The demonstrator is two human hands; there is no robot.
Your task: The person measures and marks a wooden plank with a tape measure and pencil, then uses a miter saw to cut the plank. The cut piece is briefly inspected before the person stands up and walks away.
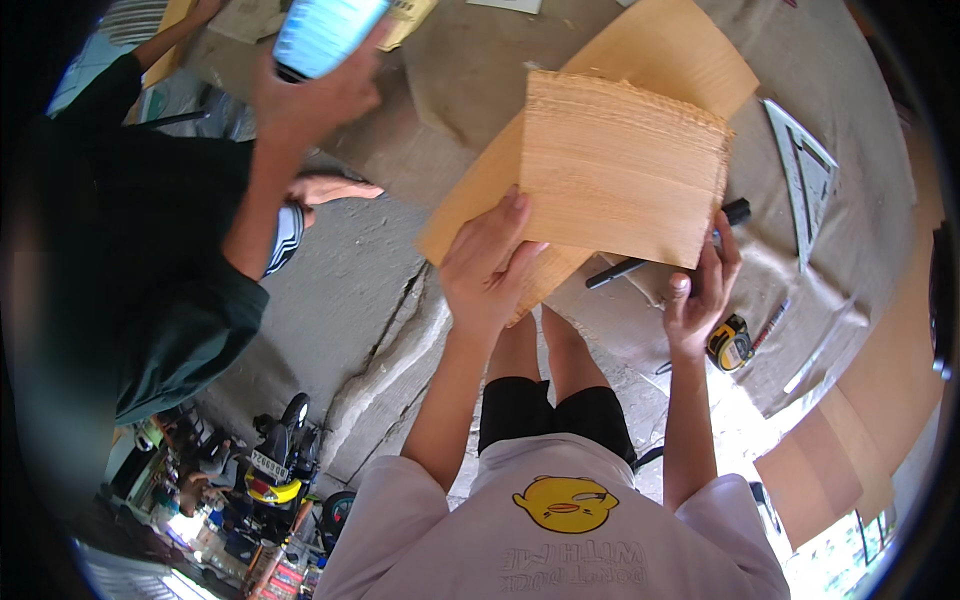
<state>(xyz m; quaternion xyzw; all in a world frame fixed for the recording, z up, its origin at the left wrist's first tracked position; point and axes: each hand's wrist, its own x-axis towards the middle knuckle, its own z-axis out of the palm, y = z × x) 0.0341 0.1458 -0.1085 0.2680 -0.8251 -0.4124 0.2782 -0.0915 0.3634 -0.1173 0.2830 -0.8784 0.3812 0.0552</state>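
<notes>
A squarish thin wooden sheet (pixel 625 165) with a rough, splintered far edge is held up between my two hands. My left hand (pixel 485 262) grips its lower left side, thumb and fingers closed on the edge. At the lower right corner, my right hand (pixel 705 290) pinches the sheet between thumb and fingers. Beneath it, slanting from upper right to lower left, lies a longer wooden sheet (pixel 475 195), partly hidden by the held one. A black rod-like thing (pixel 615 272) shows under the sheet's lower edge, and a black end piece (pixel 737 212) beside my right fingers.
On the cloth-covered table (pixel 455 60) lie a metal triangle square (pixel 802 175), a yellow-and-black tape measure (pixel 732 343) and a thin pen (pixel 772 322). At left, another person's hand (pixel 315 105) holds a lit phone (pixel 330 35). Cardboard (pixel 815 470) lies at right; a motorcycle (pixel 275 470) stands behind.
</notes>
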